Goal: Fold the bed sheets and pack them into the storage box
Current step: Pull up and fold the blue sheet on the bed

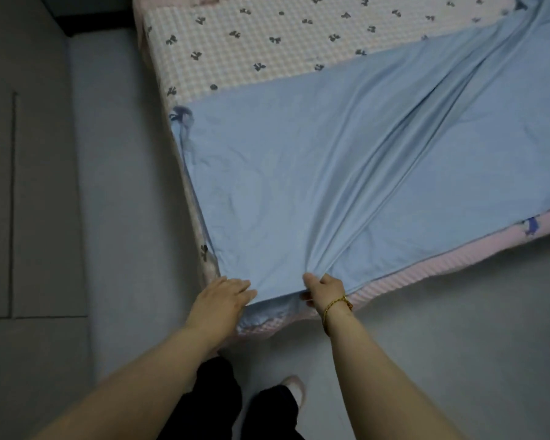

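Head view — smooth pale-blue sheet [299,185] lay spread on the checked, bow-printed bed [251,42]; left hand [221,300] flat, fingers straight on its near corner; right hand [324,292] pinched the edge — folds radiating.

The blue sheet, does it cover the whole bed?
No, the blue sheet covers only the near part; the checked bed cover with bows lies bare beyond it.
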Available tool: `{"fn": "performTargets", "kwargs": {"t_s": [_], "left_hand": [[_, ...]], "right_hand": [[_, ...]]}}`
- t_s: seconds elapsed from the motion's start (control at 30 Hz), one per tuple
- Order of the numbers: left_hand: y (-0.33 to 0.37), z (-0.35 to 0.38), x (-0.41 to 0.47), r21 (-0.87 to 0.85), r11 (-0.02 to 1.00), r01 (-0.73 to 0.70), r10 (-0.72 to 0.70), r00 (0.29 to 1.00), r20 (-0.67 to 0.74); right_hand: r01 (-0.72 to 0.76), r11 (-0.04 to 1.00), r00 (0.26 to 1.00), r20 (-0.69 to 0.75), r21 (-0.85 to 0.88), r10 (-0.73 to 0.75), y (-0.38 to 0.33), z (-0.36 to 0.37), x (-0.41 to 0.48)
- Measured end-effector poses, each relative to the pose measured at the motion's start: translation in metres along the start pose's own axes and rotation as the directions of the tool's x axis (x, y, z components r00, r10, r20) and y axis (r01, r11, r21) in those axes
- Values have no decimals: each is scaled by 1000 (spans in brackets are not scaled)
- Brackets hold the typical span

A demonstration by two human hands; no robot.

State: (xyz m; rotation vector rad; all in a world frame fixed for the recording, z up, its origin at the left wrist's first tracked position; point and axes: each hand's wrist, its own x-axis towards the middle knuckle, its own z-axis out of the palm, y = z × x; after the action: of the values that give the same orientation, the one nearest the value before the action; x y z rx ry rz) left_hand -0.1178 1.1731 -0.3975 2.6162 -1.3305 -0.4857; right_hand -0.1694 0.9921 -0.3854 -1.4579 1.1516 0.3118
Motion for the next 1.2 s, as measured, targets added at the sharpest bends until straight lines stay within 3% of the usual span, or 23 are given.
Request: {"fn": "performTargets", "kwargs": {"t_s": [0.07, 0.13, 0.2, 0.27, 0.3, 0.37, 0.47, 0.57, 0.9, 1.1, 1.2], "left_hand": [[9, 16, -5, -46, 994, 95, -95, 995, 12], [13, 31, -9, -135, 976, 172, -183, 981, -69], [15, 38, -13, -337, 882, 329, -389, 913, -125], [15, 43, -16, -584, 584, 563, -693, 721, 1], [14, 44, -15, -656, 425, 623, -761, 639, 114], [14, 45, -10, -748, 195, 635, -817, 527, 234], [14, 44, -2, -753, -7, 657, -841, 404, 361], [12, 50, 1, -704, -68, 706, -827, 355, 436], [9, 46, -6, -731, -91, 676, -822, 364, 439], [8, 39, -10, -662, -20, 749, -786, 398, 473], [7, 24, -6, -613, 83, 786, -769, 441, 462]], "right_hand": [[-23, 1000, 1000, 3, 8, 23, 9, -1, 7], [-33, 999, 999, 4, 8, 33, 19, -2, 13], [-29, 1000, 1000, -5, 1, 29, 25, -1, 17], [-22, 1000, 1000, -4, 12, 22, 30, 1, 21], [-23, 1000, 1000, -1, 18, 23, 32, 3, 23], [-23, 999, 1000, 11, 24, 23, 35, 4, 23], [-39, 999, 999, 22, 15, 39, 40, 6, 24], [-45, 999, 999, 26, 21, 44, 39, 7, 26], [-12, 999, 1000, 17, 37, 12, 49, 12, 26], [-63, 998, 997, 35, 6, 63, 48, 14, 21], [-72, 997, 997, 40, 6, 72, 36, 5, 15]]}}
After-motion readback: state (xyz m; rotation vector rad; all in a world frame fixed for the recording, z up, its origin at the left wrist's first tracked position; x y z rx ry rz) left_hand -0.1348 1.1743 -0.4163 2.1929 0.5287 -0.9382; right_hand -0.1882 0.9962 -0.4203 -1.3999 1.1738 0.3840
